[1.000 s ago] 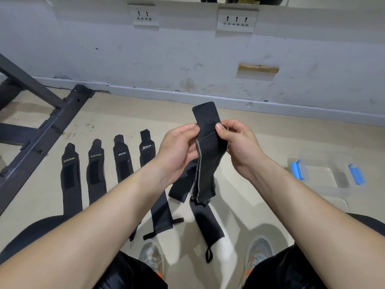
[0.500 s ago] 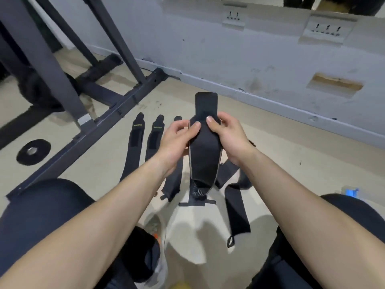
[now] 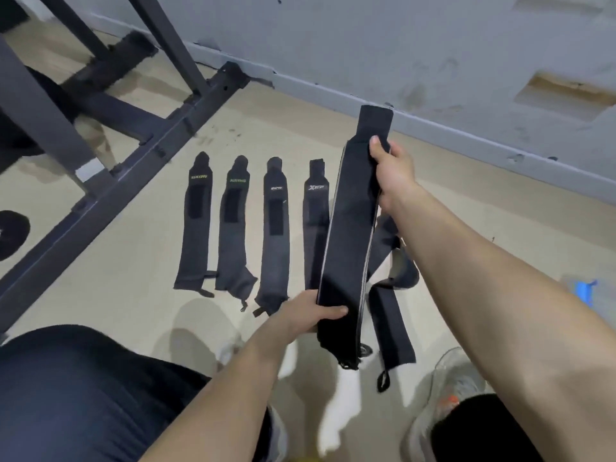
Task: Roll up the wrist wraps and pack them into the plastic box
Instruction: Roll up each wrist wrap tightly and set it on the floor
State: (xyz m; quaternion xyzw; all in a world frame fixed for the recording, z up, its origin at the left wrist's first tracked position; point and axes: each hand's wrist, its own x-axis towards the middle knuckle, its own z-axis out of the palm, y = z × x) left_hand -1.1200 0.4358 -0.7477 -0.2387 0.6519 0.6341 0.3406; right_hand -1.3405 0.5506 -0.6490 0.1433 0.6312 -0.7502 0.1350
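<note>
Holds the wrist wrap (image 3: 350, 221) pulled out straight in the air, above the floor (image 3: 133, 261). Differs from half a second back: had both grips side by side near the wrap's top, thumbs almost touching, rest of the strap hanging slack; now has them well apart along its length. Closes right grip (image 3: 393, 168) round the upper part just below the narrow tab, thumb on the front face. Closes left grip (image 3: 310, 311) round the lower part, thumb across the front, short end hanging free below. Runs tilted: top leaning toward the wall (image 3: 400, 45), bottom nearer the knees. Shows more of the floor row than before, four laid flat side by side and apart: leftmost wrap (image 3: 195, 221), second wrap (image 3: 233, 225), third wrap (image 3: 275, 235), fourth wrap (image 3: 313, 228), the last partly hidden behind the held one. Also a looped-end wrap (image 3: 391, 325) flat on the floor to the right of the held strap, plus a crumpled wrap (image 3: 386, 238) under the right forearm. Dark rack frame (image 3: 133, 155) on the floor left of the row. On containers: catches only a blurred sliver of the plastic box (image 3: 585, 290) at the right edge, blue latch showing, on the floor beyond the right forearm, well apart from every wrap. Was full in view a second ago. Cannot tell the contents.
</note>
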